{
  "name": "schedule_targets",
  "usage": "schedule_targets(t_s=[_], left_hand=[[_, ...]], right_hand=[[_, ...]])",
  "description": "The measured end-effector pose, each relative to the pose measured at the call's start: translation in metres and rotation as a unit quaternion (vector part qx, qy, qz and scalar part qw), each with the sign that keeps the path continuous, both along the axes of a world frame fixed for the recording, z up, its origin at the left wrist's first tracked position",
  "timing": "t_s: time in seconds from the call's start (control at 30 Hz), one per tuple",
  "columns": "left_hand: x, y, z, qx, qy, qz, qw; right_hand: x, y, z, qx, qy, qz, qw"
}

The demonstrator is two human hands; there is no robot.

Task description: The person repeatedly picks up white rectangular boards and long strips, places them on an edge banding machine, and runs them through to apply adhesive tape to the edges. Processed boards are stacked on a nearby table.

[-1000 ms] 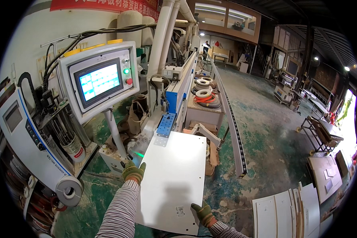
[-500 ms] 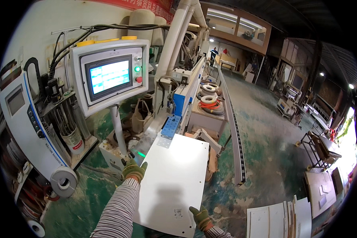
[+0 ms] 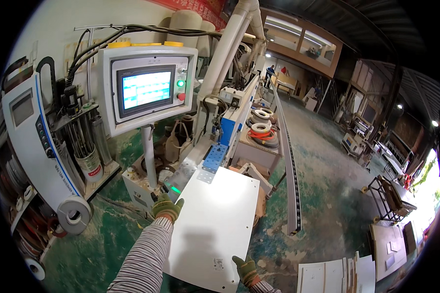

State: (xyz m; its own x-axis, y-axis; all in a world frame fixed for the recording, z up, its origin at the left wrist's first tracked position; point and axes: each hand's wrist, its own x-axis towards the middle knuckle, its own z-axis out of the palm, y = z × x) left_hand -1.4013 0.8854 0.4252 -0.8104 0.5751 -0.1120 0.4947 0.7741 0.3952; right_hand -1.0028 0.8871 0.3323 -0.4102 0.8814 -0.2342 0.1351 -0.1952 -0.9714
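Observation:
A large white panel [image 3: 208, 229] with small holes near its edges and a printed label lies in front of me. Its far end reaches the blue perforated plate [image 3: 214, 158] on the edge-banding machine. In an olive work glove, my left hand [image 3: 167, 208] grips the panel's left edge, thumb toward the top face; its fingers are partly hidden. At the near right corner, my gloved right hand [image 3: 247, 271] is closed on the edge, with the thumb on top and the other fingers mostly out of sight.
A control box with a lit screen [image 3: 146, 88] stands on a post at the left. Beside it are an adhesive melter [image 3: 36, 132] and edging rolls [image 3: 75, 215]. A long roller rail [image 3: 292, 195] runs along the right. More panels [image 3: 322, 276] stand at lower right.
The whole view has shifted a little, with the control box now farther right. Both hands keep their places on the panel, and the panel shows no clear movement against the machine.

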Motion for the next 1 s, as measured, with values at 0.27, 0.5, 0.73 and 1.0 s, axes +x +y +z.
schedule_targets(t_s=[0.27,0.5,0.73,1.0], left_hand=[[-0.002,0.003,-0.008,0.009,-0.002,0.000,1.000],[-0.004,0.000,-0.007,0.022,-0.007,0.017,1.000],[-0.001,0.001,-0.002,0.016,-0.016,0.006,1.000],[0.005,0.003,0.001,0.037,-0.008,0.001,0.999]], right_hand=[[-0.002,-0.003,0.013,0.005,-0.044,-0.008,0.999],[-0.007,-0.001,0.018,0.014,-0.059,0.000,0.998],[-0.001,0.002,0.007,0.006,-0.065,-0.001,0.998],[-0.001,0.000,0.005,0.043,-0.035,-0.012,0.998]])
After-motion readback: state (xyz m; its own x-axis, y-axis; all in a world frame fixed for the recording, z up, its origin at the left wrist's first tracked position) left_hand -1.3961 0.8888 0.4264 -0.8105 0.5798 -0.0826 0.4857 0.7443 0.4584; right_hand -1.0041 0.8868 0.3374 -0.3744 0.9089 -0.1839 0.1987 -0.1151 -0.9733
